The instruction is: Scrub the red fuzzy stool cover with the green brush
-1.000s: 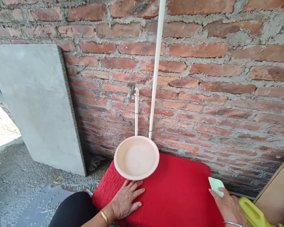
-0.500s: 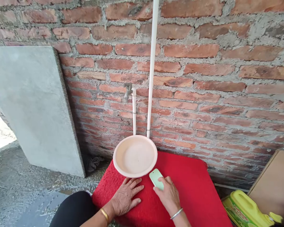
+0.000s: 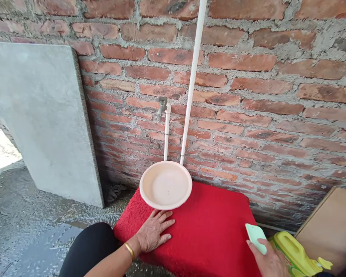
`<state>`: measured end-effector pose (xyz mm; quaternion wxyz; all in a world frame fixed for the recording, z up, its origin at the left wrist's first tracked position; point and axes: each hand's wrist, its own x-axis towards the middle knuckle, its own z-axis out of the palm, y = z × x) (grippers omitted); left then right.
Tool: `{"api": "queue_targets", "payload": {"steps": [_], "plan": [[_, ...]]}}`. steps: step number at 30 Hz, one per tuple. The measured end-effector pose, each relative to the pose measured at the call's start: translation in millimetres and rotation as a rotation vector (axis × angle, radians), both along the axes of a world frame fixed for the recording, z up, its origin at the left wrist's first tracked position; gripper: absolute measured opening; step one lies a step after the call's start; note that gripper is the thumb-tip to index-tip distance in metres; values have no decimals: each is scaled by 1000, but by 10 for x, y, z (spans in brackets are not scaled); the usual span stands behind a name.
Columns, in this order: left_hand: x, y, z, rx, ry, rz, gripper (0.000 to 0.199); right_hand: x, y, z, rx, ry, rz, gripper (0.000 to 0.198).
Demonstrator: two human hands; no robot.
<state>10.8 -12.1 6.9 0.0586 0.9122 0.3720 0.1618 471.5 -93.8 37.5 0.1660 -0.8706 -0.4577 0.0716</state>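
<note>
My left hand (image 3: 155,232) lies flat with fingers spread on a red cloth (image 3: 210,227), its fingertips just below the rim of a pale pink basin (image 3: 165,185). At the cloth's right edge, my right hand (image 3: 269,259) is closed round a mint-green scrub brush (image 3: 256,237). The brush has a rounded, flat back; its underside is hidden. Part of my right hand is cut off by the bottom of the view. The basin sits at the far left corner of the cloth, with a few dark specks inside.
A grey tap (image 3: 162,107) on a white pipe (image 3: 166,134) stands behind the basin, against the brick wall (image 3: 242,61). A concrete slab (image 3: 46,119) leans at left above wet floor (image 3: 46,238). A yellow jug (image 3: 295,252) and a cardboard box (image 3: 331,227) are at right.
My right hand has moved right across the red cloth with the scrub brush, from near the basin to the right edge. My left hand stays in place on the cloth.
</note>
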Motion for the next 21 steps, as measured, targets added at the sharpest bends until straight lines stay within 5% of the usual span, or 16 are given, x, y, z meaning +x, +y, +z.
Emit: {"api": "queue_targets", "payload": {"steps": [3, 7, 11, 15, 21], "plan": [[-3, -3, 4, 3, 21, 1, 51, -707, 117, 44, -17, 53, 99, 50], [-3, 3, -18, 33, 32, 5, 51, -1809, 267, 93, 17, 59, 467, 26], [-6, 15, -41, 39, 34, 1, 54, -2328, 311, 124, 58, 30, 628, 26], [-19, 21, -58, 37, 27, -9, 52, -2037, 319, 141, 17, 5, 560, 24], [-19, 17, -71, 36, 35, -3, 50, -769, 109, 51, -69, 17, 174, 42]]}}
